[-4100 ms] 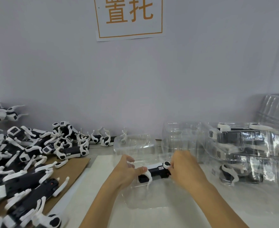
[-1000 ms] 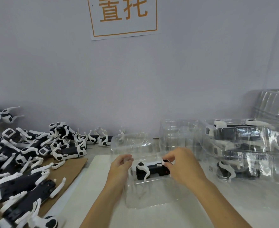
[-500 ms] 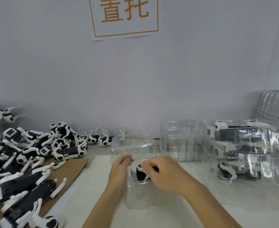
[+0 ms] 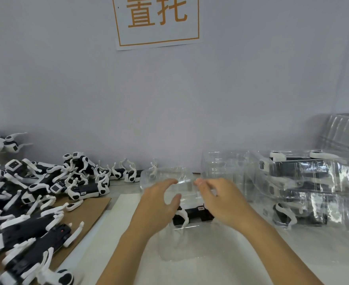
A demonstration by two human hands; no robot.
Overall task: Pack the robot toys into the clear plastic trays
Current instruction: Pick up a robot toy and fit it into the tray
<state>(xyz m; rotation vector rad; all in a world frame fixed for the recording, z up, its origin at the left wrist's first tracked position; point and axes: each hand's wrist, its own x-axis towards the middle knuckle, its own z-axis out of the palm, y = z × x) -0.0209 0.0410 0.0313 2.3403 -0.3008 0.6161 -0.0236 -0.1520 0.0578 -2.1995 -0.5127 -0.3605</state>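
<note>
Here, take the clear tray (image 4: 181, 243) at the centre of the worktop (image 4: 251, 264) as your landmark and read across from the left. Far to its left lies the heap of loose robot toys (image 4: 36, 202), black bodies with white legs, partly on a sheet of brown cardboard (image 4: 87, 210); they sit within easy reach of your left arm, likely so you can feed the tray without shifting. Your left hand (image 4: 159, 204) hovers just over the tray's left end, fingers loosely curved and holding nothing. Between your hands, the robot toy (image 4: 192, 214) being packed lies lengthwise in the tray, its white legs pointing down into the moulded hollow, which seems shaped to take it that way. Your right hand (image 4: 220, 200) is above the tray's right end, over the toy's far end; its fingers are bent, but whether its grip is on the toy or has let go cannot be told. Behind the tray stands an empty clear tray (image 4: 165, 177), and to the right the stack of filled trays (image 4: 313, 186) is kept clear of your working space.
</note>
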